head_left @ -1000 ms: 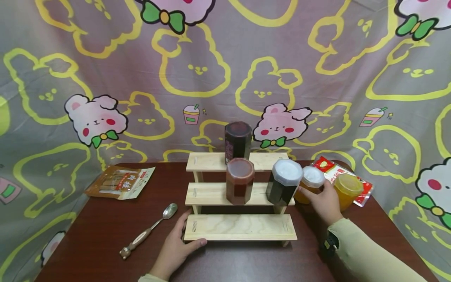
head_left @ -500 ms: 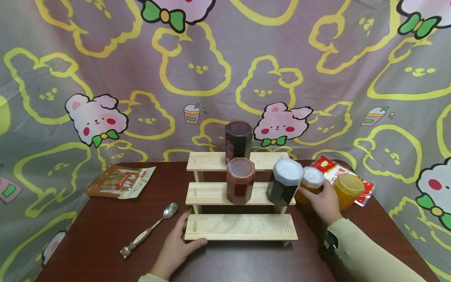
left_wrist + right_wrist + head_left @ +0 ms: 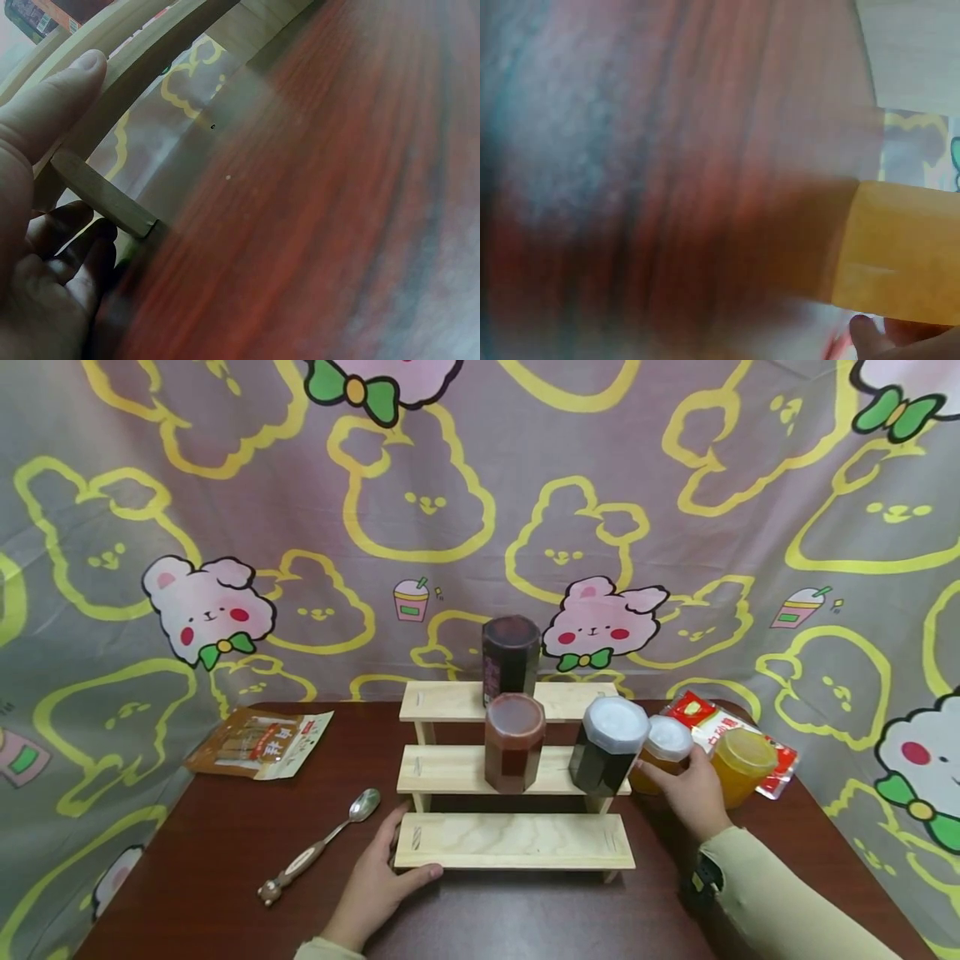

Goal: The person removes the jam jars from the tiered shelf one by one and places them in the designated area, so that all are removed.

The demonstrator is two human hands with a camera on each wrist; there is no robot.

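In the grip of the right hand (image 3: 690,789), with thumb across the near side: white-lidded amber jar (image 3: 667,747), translucent-walled, just beside the right end of a wooden stand (image 3: 517,840), between a black jar (image 3: 607,752) on the middle tier and a yellow jar (image 3: 741,767); base largely hidden, contact with the tabletop (image 3: 495,918) impossible to tell. In the grip of the left hand (image 3: 380,878), with thumb along the front edge: lowest tier's left end, pale, straight-grained in part, swirled at centre. Farther up: red-brown jar (image 3: 513,750), upright.
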